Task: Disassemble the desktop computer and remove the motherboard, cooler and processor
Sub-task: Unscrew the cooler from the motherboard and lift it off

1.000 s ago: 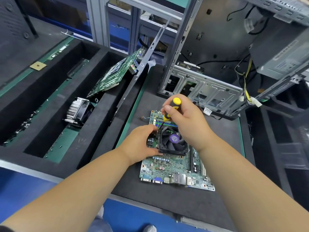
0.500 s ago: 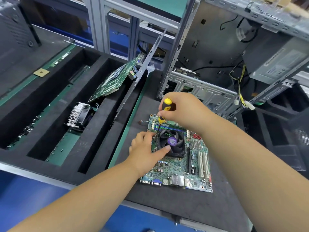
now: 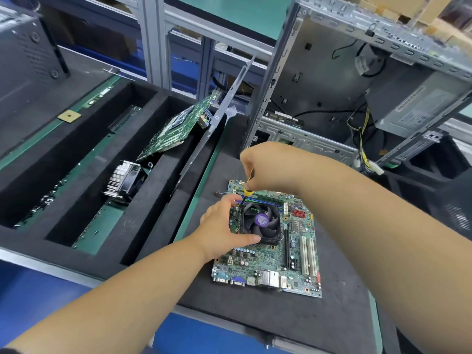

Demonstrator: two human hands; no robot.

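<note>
A green motherboard [image 3: 268, 261] lies flat on the black foam mat. On it sits a black fan cooler [image 3: 260, 222] with a purple hub label. My left hand [image 3: 222, 229] grips the cooler's left side, thumb along its near edge. My right hand [image 3: 268, 167] holds a yellow-and-black screwdriver [image 3: 246, 194] upright, its shaft going down at the cooler's far-left corner. The processor is hidden under the cooler. The opened computer case [image 3: 332, 98] stands behind the board.
Black foam troughs [image 3: 84, 159] on the left hold another cooler [image 3: 125, 181], a tilted green board [image 3: 178, 130] and loose screws. A gold chip [image 3: 69, 116] lies on the foam's far-left ledge. A power supply [image 3: 419, 108] with yellow cables hangs in the case.
The view shifted, so the board sits lower and further right. My right hand closed further over the screwdriver handle, hiding most of it. My left hand stays on the cooler.
</note>
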